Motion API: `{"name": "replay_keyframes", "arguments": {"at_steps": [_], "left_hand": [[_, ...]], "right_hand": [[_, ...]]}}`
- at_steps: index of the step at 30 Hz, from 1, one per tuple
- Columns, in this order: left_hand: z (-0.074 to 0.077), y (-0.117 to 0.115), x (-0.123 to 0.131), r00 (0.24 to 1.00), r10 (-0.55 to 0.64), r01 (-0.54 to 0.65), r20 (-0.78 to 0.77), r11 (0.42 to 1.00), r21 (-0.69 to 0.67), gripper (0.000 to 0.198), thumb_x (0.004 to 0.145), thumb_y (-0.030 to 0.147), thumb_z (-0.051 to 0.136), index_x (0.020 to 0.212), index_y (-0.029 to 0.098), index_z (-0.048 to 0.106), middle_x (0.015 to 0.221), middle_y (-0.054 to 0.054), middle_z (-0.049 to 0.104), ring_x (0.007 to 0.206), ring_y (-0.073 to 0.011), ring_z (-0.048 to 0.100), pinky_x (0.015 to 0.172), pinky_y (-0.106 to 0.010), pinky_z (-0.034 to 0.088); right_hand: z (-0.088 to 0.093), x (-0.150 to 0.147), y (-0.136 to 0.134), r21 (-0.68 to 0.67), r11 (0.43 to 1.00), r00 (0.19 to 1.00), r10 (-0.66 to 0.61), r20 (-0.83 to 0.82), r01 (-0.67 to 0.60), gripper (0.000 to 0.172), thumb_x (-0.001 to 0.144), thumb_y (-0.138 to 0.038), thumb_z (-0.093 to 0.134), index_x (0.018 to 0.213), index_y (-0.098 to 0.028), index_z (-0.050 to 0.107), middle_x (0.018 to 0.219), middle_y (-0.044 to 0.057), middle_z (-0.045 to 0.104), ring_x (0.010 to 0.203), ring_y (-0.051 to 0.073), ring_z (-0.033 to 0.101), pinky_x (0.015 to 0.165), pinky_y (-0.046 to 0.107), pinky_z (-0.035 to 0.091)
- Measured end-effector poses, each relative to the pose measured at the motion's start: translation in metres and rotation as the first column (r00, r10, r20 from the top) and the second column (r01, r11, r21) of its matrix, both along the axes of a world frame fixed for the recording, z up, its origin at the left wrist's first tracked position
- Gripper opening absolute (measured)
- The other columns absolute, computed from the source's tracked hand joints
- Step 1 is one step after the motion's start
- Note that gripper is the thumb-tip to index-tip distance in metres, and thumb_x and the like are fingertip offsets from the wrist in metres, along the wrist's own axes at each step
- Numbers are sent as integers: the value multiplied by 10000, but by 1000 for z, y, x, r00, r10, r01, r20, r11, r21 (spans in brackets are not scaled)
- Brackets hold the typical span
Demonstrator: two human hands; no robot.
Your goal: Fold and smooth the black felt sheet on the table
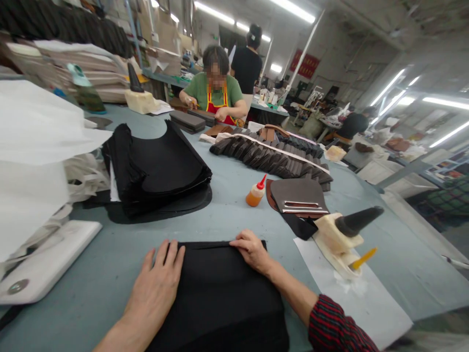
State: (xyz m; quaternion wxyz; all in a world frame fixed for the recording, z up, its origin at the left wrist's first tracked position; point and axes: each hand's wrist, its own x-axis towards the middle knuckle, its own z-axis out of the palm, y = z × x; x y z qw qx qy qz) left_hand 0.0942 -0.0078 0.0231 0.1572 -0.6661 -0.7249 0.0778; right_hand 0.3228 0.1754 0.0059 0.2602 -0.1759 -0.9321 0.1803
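A black fabric piece (223,293) lies on the table in front of me, with a narrow fold along its far edge. My left hand (158,276) rests flat on its left side, fingers stretched out and pointing away from me. At the far right corner, my right hand (251,249) has its fingers pressed together on the folded edge. Whether those fingertips pinch the cloth or only press it down is hard to see. Beyond my left hand sits a thick stack of black curved fabric pieces (168,161).
A glue bottle (255,192) with a red tip stands past the cloth. To the right are grey-brown panels (298,195), a cream glue pot (339,239) and white paper (351,293). A white device (51,259) lies left. Across the table (234,220) a co-worker (216,90) handles pieces.
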Motion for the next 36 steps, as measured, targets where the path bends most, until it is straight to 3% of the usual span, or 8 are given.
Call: {"name": "replay_keyframes", "arguments": {"at_steps": [6,10,15,19,22,25,31,36], "left_hand": [[10,13,16,998,-62,61,-14,995,-72,637,809,-33,313,1380,205,464,947,-139,672,821,-237,626,770,-394,507],[16,22,34,988,-142,140,-53,989,-49,519,807,-30,331,1239,66,602,1047,-196,639,940,-258,603,828,-386,494],[21,33,54,988,-144,138,-56,985,-106,630,817,-35,296,1374,199,476,872,-118,634,757,-219,600,711,-368,494],[29,41,74,985,-159,151,-60,981,-118,545,813,-35,295,1270,71,573,991,-178,637,882,-240,606,762,-357,492],[38,50,95,993,-117,111,-27,980,-164,589,822,-33,282,1340,126,511,884,-154,648,782,-233,615,694,-350,488],[45,63,119,990,-140,143,33,977,-160,522,832,-16,285,1226,88,612,910,-190,651,828,-263,631,762,-412,484],[43,82,152,999,-28,32,16,964,-263,692,846,-20,257,1426,344,356,1035,-217,673,787,-272,672,663,-396,474],[39,78,149,999,-54,54,8,970,-235,653,856,6,309,1428,319,358,1030,-188,680,837,-253,670,751,-448,491]], "right_hand": [[6,80,12,24,985,985,-174,2,173,194,931,-136,492,961,-194,675,856,53,615,821,165,549,725,306,469],[5,83,11,165,977,985,-149,88,134,231,948,-128,427,997,-176,647,887,71,605,828,169,536,708,297,476],[5,84,10,307,948,976,-135,168,79,228,961,-136,414,1006,-167,635,884,74,600,825,178,505,730,317,463],[9,86,12,345,937,971,-128,202,52,225,968,-133,409,992,-154,632,875,68,598,814,175,490,725,312,452],[14,85,12,374,927,966,-124,225,32,233,976,-140,399,980,-153,632,864,67,596,808,174,486,714,312,445],[20,83,11,404,914,951,-110,289,-17,242,982,-145,388,981,-151,629,867,70,594,825,180,487,713,315,439],[21,89,10,421,905,928,-104,359,-61,239,985,-155,382,1020,-137,617,888,82,599,822,189,486,699,324,428],[18,108,16,416,909,933,-177,312,33,244,974,-137,384,998,-144,627,909,93,597,844,196,487,716,333,428]]}}
